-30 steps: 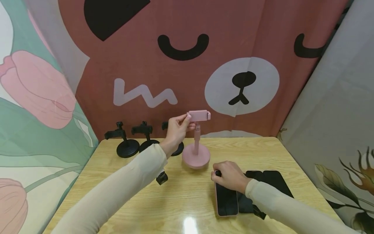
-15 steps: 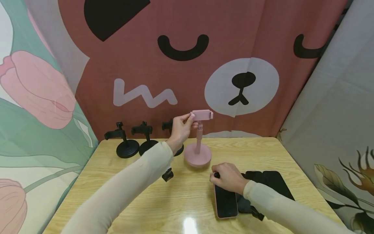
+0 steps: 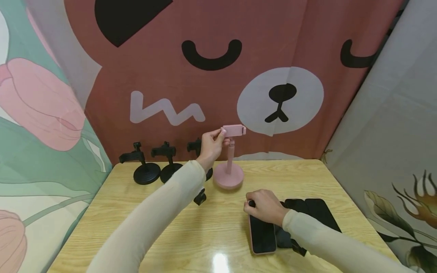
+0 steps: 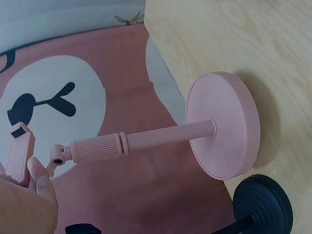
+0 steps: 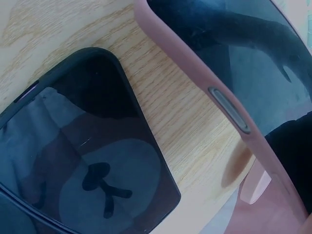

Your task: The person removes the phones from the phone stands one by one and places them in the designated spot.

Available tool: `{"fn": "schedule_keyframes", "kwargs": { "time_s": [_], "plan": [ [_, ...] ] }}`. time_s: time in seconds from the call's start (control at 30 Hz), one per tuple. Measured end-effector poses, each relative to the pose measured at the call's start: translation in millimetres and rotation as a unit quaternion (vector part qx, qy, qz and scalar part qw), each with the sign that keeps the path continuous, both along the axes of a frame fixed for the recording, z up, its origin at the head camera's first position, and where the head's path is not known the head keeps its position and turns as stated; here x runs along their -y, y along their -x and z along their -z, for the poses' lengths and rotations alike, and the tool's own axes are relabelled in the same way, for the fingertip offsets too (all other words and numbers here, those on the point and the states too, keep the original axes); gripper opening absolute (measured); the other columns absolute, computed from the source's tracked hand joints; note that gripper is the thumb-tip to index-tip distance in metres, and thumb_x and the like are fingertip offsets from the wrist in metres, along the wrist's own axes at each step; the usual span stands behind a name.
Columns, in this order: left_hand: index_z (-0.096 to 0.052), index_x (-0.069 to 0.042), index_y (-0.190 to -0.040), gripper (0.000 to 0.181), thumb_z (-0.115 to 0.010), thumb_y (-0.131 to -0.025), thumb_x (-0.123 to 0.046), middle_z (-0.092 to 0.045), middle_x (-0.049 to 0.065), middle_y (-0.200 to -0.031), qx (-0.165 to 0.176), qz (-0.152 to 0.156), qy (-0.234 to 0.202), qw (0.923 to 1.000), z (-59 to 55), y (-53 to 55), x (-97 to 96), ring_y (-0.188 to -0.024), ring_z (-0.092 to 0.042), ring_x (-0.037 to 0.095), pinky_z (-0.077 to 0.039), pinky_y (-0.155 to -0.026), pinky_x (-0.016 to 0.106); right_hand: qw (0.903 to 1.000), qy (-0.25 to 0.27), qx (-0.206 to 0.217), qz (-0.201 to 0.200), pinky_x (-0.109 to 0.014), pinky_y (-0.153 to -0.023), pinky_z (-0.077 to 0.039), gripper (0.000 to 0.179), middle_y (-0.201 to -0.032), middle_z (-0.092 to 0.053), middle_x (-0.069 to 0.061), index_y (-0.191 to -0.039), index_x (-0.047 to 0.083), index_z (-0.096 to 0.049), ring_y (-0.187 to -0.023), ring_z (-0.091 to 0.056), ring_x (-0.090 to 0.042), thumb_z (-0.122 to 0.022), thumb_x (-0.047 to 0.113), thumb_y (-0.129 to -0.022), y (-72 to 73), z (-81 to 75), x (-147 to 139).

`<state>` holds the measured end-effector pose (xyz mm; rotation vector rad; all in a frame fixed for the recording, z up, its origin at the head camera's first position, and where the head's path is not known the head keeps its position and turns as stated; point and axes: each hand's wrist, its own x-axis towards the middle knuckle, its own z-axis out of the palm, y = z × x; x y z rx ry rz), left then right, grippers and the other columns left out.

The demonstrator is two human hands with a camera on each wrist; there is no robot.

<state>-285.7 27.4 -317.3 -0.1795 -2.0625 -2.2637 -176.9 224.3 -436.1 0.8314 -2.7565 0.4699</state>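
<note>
In the head view my left hand (image 3: pixel 210 146) pinches the left end of a pink clamp at the top of a pink phone stand (image 3: pixel 228 175). The stand's round base is low over the table, with its pole upright. In the left wrist view the thumb lies against the clamp (image 4: pixel 20 156), and the pole and base extend to the right. My right hand (image 3: pixel 265 206) grips the far end of a phone in a pink case (image 3: pixel 263 237), its dark screen facing up. In the right wrist view this phone (image 5: pixel 258 73) overlaps the table, with only a fingertip showing at the corner.
Black phone stands (image 3: pixel 146 173) line the back left of the table (image 3: pixel 191 242); the third is partly behind my left hand. Several dark phones (image 3: pixel 322 212) lie beside and under my right forearm. A bear-print curtain (image 3: pixel 218 94) hangs behind the table.
My left hand has moved slightly toward the back with the pink stand, whose base now sits a little farther back. The right hand keeps its grip on the pink-cased phone, almost unmoved.
</note>
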Motion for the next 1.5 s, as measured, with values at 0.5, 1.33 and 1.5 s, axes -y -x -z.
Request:
{"fn": "schedule_keyframes", "kwargs": {
  "time_s": [0.5,1.33,1.5],
  "plan": [
    [-0.061,0.001,-0.137,0.037,-0.056,-0.104,-0.015,-0.072,0.027,-0.112,0.005,-0.027,-0.010,0.9996,9.0,13.3,-7.6,-0.075,-0.069,0.008,-0.061,-0.085,0.028,1.0000,-0.004,-0.003,0.002,-0.017,-0.050,-0.017,0.035,-0.054,-0.025,0.015,-0.060,0.024,-0.040,-0.048,-0.019,0.001,-0.063,0.019,-0.085,0.4,5.3,3.3],
    [-0.044,-0.003,-0.152,0.050,-0.047,-0.108,-0.026,-0.063,0.021,-0.132,0.075,0.023,0.035,0.9963,8.7,14.7,-13.1,-0.086,-0.069,0.015,-0.058,-0.096,0.042,0.9999,0.006,0.008,0.000,-0.017,-0.050,-0.017,0.038,-0.053,-0.024,0.014,-0.059,0.024,-0.038,-0.048,-0.018,0.001,-0.062,0.020,-0.088,7.9,13.5,7.4],
    [-0.042,-0.003,-0.153,0.050,-0.044,-0.109,-0.026,-0.065,0.024,-0.126,0.083,0.034,0.024,0.9957,7.7,14.3,-14.1,-0.084,-0.070,0.017,-0.058,-0.097,0.043,0.9999,0.002,0.010,-0.004,-0.018,-0.050,-0.017,0.037,-0.053,-0.023,0.015,-0.060,0.024,-0.038,-0.048,-0.017,0.001,-0.061,0.020,-0.088,11.0,16.3,6.4]
  ]
}}
